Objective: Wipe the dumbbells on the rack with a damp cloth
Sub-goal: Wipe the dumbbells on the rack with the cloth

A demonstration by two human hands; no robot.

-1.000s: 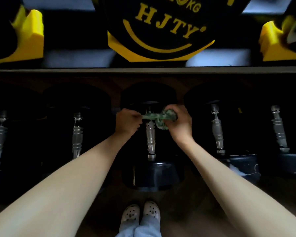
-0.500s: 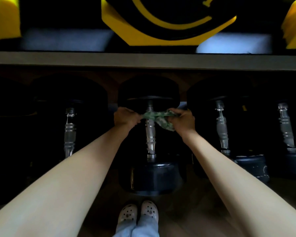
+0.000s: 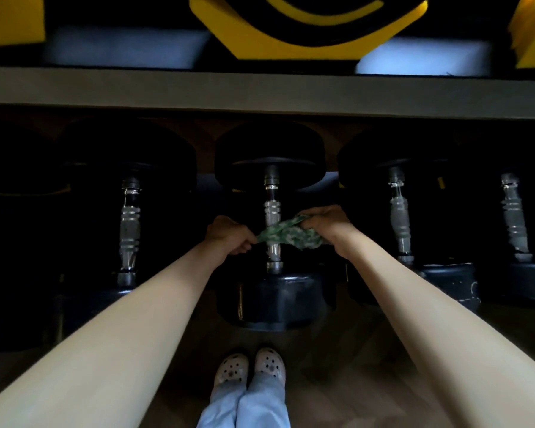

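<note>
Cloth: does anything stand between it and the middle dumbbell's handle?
Nothing visible does. The cloth already lies across the handle, with the left hand gripping one end and the right hand the other.

The scene is dim overall, with light falling from behind the wearer. The bare left forearm (image 3: 121, 335) and right forearm (image 3: 430, 319) are evenly bright, almost flat in tone, and the wide lens swells them toward the lower corners. Under the grey metal shelf rail (image 3: 260, 91) the round black rubber dumbbell (image 3: 269, 156) sinks into near-black shadow. Only its ribbed chrome handle (image 3: 272, 211) catches thin glints. The green patterned cloth (image 3: 288, 234) is grainy and soft in detail. At the top edge the yellow-and-black hexagonal weight (image 3: 291, 49) is smeared and out of focus, flanked by pale bluish patches of light. The brown wooden floor (image 3: 352, 366) is murky, while the pale perforated clogs (image 3: 232, 370) stand out.
</note>
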